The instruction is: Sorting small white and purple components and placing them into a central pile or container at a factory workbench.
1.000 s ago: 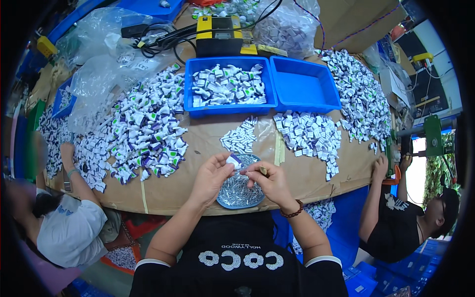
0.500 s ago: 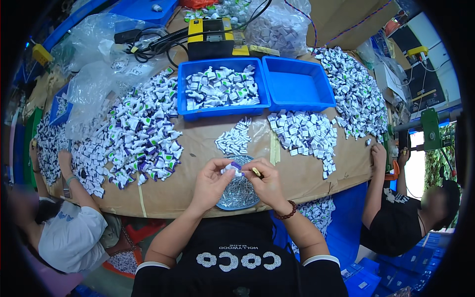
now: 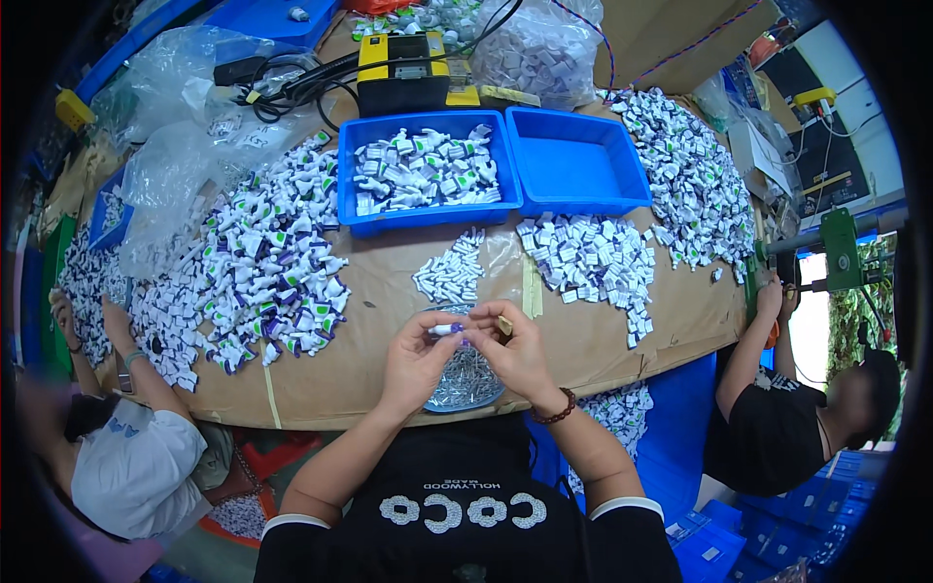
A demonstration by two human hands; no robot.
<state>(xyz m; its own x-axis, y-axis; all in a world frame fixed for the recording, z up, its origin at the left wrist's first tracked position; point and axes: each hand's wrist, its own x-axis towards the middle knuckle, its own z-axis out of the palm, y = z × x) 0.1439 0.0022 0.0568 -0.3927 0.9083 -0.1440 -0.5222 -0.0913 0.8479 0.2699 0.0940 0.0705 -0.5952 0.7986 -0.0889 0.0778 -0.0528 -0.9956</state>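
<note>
Both my hands meet over a clear round bowl (image 3: 468, 405) holding many thin silvery metal pieces. My left hand (image 3: 416, 361) pinches a small white and purple plastic part (image 3: 444, 329), which lies roughly level. Fingers of my right hand (image 3: 517, 361) close on the part's purple end. A short yellowish piece (image 3: 504, 325) is also tucked in the right fingers; its kind is unclear. Just beyond the hands is a small pile of slim white pieces (image 3: 449, 269).
A blue tray (image 3: 428, 222) holds white and green parts, beside a second blue tray (image 3: 578, 175). Heaps of white and purple parts (image 3: 277, 262) and small white pieces (image 3: 583, 257) flank them. A yellow and black box (image 3: 400, 73) stands behind. Co-workers (image 3: 136, 462) (image 3: 792, 428) sit either side.
The plastic part has turned in my fingers, so its white end now points left and its purple end right. My right fingers have drawn nearer to the left.
</note>
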